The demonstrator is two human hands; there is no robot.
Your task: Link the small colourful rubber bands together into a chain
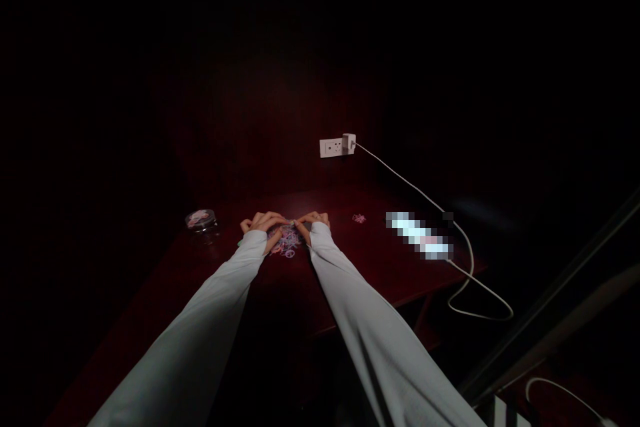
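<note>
A loose pile of small coloured elastic bands (286, 241), mostly purple with some pink and orange, lies on the dark red table (210, 287). My left hand (260, 221) curves around its left and far side, fingers stretched out and thumb apart on the near side. From the right, my right hand (314, 219) reaches in, its fingers also apart. The fingertips of both hands nearly meet at the far edge of the pile, beside a tiny greenish spot too small to name. Pale long sleeves cover both forearms.
A clear round container (201, 221) with a lid stands on the left. To the right lie a small pink cluster of bands (359, 218) and a lit, blurred-out device (420, 235). Its white cable (415, 188) runs to a charger (349, 142) in the wall socket (330, 148).
</note>
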